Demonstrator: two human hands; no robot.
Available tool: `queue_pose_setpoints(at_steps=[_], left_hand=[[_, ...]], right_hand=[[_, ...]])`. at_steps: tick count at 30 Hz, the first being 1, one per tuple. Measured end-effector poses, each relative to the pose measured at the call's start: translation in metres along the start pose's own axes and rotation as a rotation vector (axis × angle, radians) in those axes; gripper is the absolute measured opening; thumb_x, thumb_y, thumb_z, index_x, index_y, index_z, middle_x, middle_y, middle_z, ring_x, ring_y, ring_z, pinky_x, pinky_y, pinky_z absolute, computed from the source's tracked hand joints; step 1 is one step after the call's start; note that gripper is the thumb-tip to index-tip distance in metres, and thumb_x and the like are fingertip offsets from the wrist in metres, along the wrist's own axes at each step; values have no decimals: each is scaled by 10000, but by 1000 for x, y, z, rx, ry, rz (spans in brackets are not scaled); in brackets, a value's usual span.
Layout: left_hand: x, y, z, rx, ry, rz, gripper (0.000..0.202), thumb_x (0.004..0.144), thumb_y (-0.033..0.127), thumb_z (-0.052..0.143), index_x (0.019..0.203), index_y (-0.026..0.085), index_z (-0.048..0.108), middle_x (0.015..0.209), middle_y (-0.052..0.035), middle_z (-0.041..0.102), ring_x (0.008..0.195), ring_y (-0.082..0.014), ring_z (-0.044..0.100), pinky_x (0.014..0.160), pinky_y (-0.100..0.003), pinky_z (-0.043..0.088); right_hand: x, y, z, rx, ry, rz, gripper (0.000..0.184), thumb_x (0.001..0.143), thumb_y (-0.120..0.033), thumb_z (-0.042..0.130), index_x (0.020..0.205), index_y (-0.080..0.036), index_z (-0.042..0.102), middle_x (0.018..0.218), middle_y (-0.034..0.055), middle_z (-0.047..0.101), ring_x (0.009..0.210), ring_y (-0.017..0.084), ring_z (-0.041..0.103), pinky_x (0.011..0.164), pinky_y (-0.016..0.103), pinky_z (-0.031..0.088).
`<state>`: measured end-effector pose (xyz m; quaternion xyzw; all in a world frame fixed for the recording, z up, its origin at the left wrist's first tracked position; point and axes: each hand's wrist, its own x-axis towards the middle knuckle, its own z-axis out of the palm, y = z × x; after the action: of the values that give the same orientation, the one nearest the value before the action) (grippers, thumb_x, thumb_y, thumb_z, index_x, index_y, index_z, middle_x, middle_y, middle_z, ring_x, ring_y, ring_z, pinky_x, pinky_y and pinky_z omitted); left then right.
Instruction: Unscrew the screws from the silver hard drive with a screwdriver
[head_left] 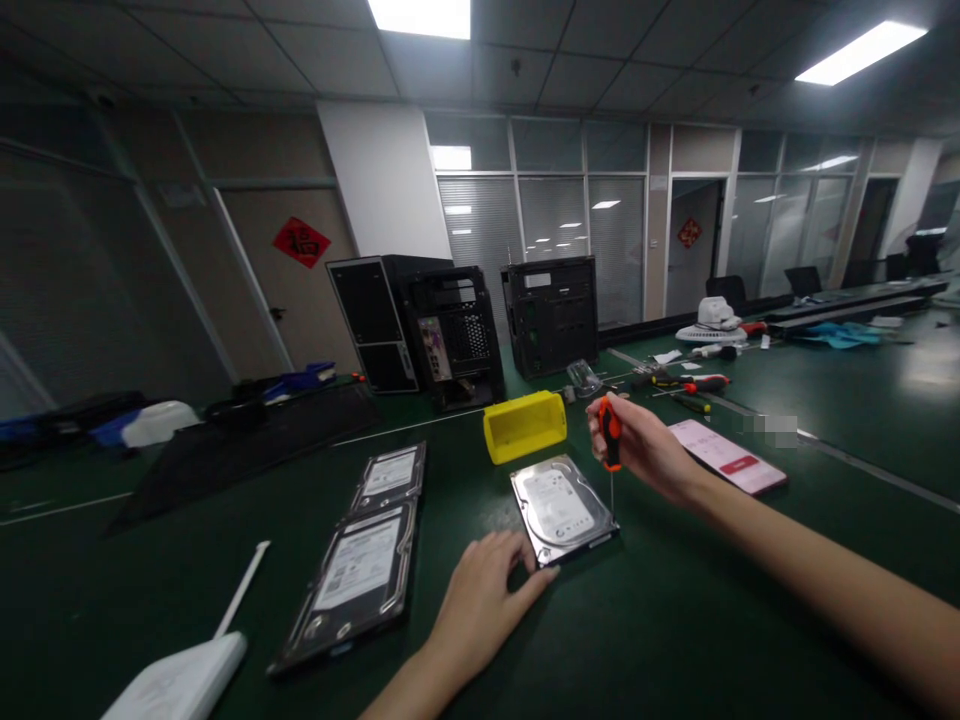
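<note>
My right hand (pixel 637 440) is closed around the orange and black handle of a screwdriver (pixel 613 440). The screwdriver stands nearly upright, its thin shaft pointing down to the right corner of a silver hard drive (pixel 555 505). That drive lies flat on the green table, with a white label facing up. My left hand (pixel 491 585) holds the drive's near left corner, its fingers at the left side and its thumb along the front edge. Left of it lie two more hard drives, a nearer one (pixel 360 565) and a farther one (pixel 390 475), end to end.
A yellow plastic bin (pixel 525 428) stands just behind the drive. Computer cases (pixel 375 320) and an open case (pixel 551 315) stand farther back. A phone (pixel 729 455) lies beside my right wrist. Loose screwdrivers (pixel 705 384) lie beyond it. A white device (pixel 180 680) sits at the near left.
</note>
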<state>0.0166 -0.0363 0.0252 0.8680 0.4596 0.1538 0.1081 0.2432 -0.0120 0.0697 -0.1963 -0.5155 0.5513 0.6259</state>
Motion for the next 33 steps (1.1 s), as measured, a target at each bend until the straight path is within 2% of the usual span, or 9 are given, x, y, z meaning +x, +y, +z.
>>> queue_pose_setpoints(at_steps=[4,7,10,13,18,23,27,29,33], left_hand=[[0,-1,1,-9,9,9,328,807,496,413,745,196,532,826,-4,576,792,-183,504,673,-268,338],[0,-3,2,-13,11,4,336,807,503,409,747,196,532,826,-3,575,788,-182,505,674,-268,335],[0,-4,3,-9,10,5,333,806,502,413,752,194,530,829,-4,576,790,-181,507,677,-266,334],[-1,-4,3,-5,16,7,329,808,496,415,748,193,527,834,-6,577,800,-182,507,681,-263,333],[-2,-3,3,-9,20,4,317,807,487,425,752,192,526,832,-9,577,791,-182,506,670,-260,329],[-1,-4,4,-11,18,8,318,807,491,424,755,196,530,818,-4,575,788,-184,499,671,-264,324],[-2,-4,5,-8,24,7,314,804,489,431,754,196,530,816,-5,573,786,-184,495,675,-266,321],[-3,-4,6,-3,26,0,315,805,490,430,756,196,531,813,-6,570,778,-182,494,670,-264,321],[-4,-3,7,11,25,-2,308,803,488,436,760,198,531,804,-5,567,761,-179,492,652,-257,322]], right_hand=[[-1,0,0,-22,12,-24,204,750,-374,553,795,-185,489,788,11,553,606,95,496,601,255,412],[-1,1,-2,-18,30,-31,214,735,-319,588,824,-210,426,726,-19,550,553,84,479,546,232,389],[-1,2,-3,0,21,-7,237,733,-285,598,859,-228,405,597,-65,467,451,62,387,454,192,312],[-1,2,-3,38,-20,30,182,747,-315,578,812,-204,451,539,-73,362,418,47,302,416,177,254],[-3,0,0,135,-54,52,317,824,-459,391,863,-183,543,631,-13,441,509,79,401,497,219,353],[-3,1,-1,107,-6,58,261,803,-400,472,864,-169,576,777,23,527,663,108,503,642,255,421],[-3,0,-3,84,5,26,145,750,-305,571,806,-173,548,859,33,553,802,149,529,755,310,432],[-4,0,-4,80,7,26,137,729,-261,600,815,-190,520,820,16,559,761,141,536,740,314,437],[-4,1,-5,92,-2,1,136,749,-248,583,854,-218,501,649,-30,502,576,94,472,580,245,415]])
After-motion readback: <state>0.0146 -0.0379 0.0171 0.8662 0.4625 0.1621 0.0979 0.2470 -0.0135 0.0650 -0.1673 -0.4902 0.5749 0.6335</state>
